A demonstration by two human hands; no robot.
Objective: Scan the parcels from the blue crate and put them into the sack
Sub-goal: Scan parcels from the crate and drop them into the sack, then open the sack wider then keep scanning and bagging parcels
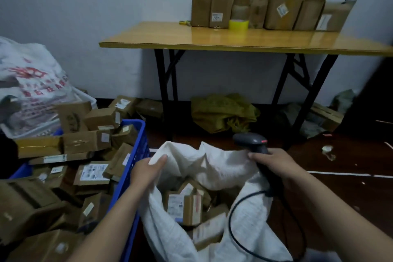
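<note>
Head view showed your left hand (148, 169) pinching the sack (214, 161) rim beside the blue crate (136, 155), parcels (184, 206) already inside. Your right hand (274, 164) gripped the scanner (253, 142) and rim together. Its cable (231, 221) drooped across the mouth and could have snagged parcels.

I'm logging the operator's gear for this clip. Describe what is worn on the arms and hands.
Nothing is worn. The left hand and right hand are bare, without gloves, rings or a watch in view. Both forearms are uncovered up to the frame edge; no sleeve shows.
</note>
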